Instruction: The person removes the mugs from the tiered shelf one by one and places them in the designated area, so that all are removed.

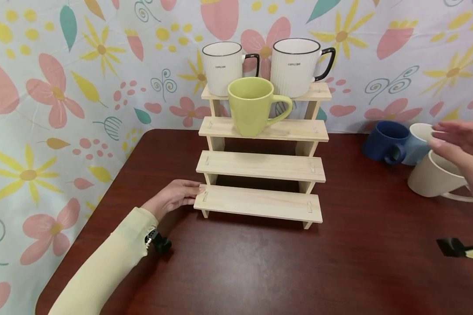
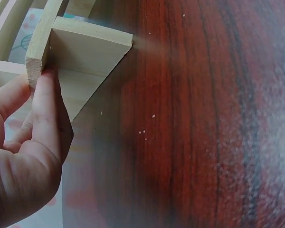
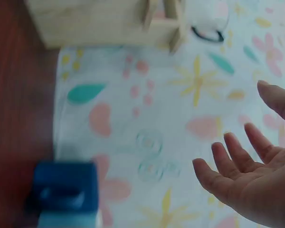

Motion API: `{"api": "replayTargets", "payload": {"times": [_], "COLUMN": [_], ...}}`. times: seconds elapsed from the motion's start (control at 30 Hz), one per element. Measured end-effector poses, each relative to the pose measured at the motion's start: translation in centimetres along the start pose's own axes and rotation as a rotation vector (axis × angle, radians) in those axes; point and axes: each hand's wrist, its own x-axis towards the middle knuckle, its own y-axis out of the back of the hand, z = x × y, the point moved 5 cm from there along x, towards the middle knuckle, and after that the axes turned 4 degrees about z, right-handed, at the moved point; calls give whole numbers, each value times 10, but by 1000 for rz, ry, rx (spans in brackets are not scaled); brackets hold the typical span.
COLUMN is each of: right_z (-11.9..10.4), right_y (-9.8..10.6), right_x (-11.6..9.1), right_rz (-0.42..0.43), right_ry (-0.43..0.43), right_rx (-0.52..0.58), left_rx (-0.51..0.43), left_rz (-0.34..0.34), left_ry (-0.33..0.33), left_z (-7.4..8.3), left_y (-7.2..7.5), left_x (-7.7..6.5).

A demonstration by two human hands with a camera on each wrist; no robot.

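A stepped wooden rack (image 1: 260,203) with several tiers stands on the dark red table. My left hand (image 1: 178,195) pinches the left end of its lowest shelf, thumb above and fingers below, as the left wrist view (image 2: 38,71) also shows. On the right, my right hand (image 1: 467,146) is in the air above a beige mug (image 1: 429,175), fingers spread apart and holding nothing. Beside that mug stand a light blue mug (image 1: 415,142) and a dark blue mug (image 1: 384,140). A yellow-green mug (image 1: 250,107) sits on the rack's second tier from the top.
Two white mugs with black rims, a smaller one (image 1: 222,72) and a larger one (image 1: 293,70), stand on the top tier. A flowered cloth (image 1: 114,87) hangs behind the table (image 1: 240,267). The two lower shelves carry no mugs.
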Motion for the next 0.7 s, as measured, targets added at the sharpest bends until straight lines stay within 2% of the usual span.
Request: {"api": "replayTargets", "payload": {"times": [0.07,0.17,0.27,0.33,0.57,0.7], "right_z": [-13,-29,-43,-50,-68,-80], "right_y": [-15,-36,-60,-77,-136,-170], "right_x": [6,16,25,29,34,36], "right_rz": [-77,-184,-324,-394,-533,-598], "right_ry": [-10,6,16,13,-7,-6], "right_rx": [0,-102,-95,-130,-247,-277], "left_rx": [-1,0,3,3,-1,5], "left_rz": [-1,0,1,4,-1,4], "left_ry": [2,5,5,6,1,9], "left_z": [0,-1,0,0,1,1], "left_y": [-1,-1,-1,0,0,-1], "left_x": [1,1,1,1,0,1]}}
